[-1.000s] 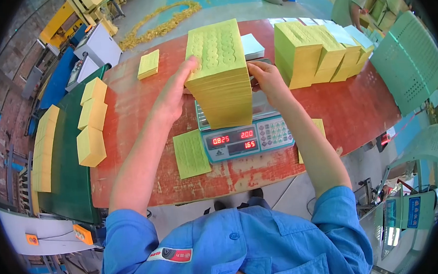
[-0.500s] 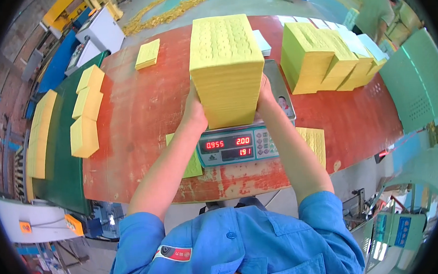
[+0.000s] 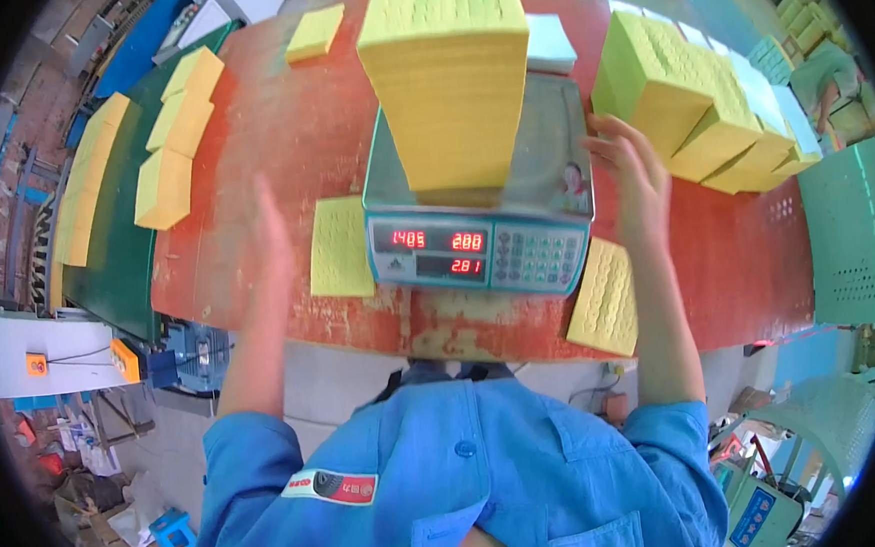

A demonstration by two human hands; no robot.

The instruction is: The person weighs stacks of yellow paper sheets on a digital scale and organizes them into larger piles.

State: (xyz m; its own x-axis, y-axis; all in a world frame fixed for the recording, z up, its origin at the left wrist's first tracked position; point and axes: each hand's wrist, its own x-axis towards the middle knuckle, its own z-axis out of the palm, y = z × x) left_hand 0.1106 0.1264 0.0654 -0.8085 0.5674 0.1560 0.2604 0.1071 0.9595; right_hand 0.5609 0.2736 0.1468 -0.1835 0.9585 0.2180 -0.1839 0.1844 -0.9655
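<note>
A tall stack of yellow embossed paper sheets (image 3: 452, 102) stands on the metal pan of a digital scale (image 3: 547, 257), whose red display is lit. Both my hands are off the stack. To the left, over the red table, my left hand (image 3: 271, 234) is empty, blurred, with its fingers stretched out. My right hand (image 3: 636, 166) is raised beside the right edge of the scale, fingers apart and holding nothing. A thin yellow sheet pile (image 3: 339, 249) lies at the scale's left side, and another yellow sheet pile (image 3: 604, 298) lies at its front right.
Several yellow stacks (image 3: 647, 90) with pale sheets stand at the right. A small pile (image 3: 315, 32) lies at the far left of the red table (image 3: 277, 113). Further yellow stacks (image 3: 164, 185) line the green belt (image 3: 121, 263). Behind the scale is a pale blue pile (image 3: 550, 42).
Both hands have let go of the yellow stack and moved apart, left and right. The stack now rests on the scale, and the display figures have risen. The view has shifted.
</note>
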